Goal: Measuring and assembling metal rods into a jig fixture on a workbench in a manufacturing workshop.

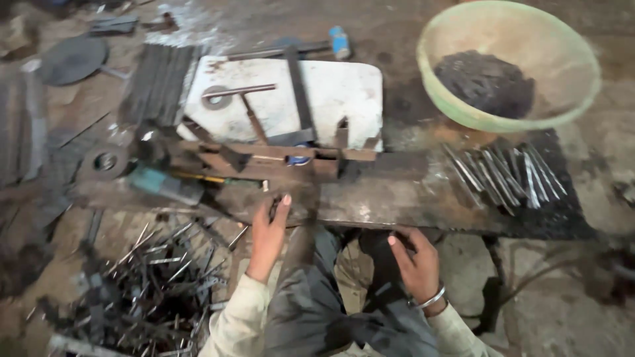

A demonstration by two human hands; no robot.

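My left hand (268, 235) reaches up to the near edge of a long dark metal work plate (383, 198), fingers pinched around a small dark metal piece (273, 208). My right hand (413, 261), with a metal bangle on the wrist, rests by my knee just under the plate's edge, fingers curled; whether it holds anything is unclear. A rusty metal jig (264, 162) of bars and brackets sits on the plate just beyond my left hand.
A row of shiny metal strips (506, 175) lies on the plate at right. Behind it stands a green basin (509, 63) holding dark scrap. A white slab (337, 92) with rods, a blue-headed hammer (334, 43), and a floor pile of metal pieces (152, 277) surround me.
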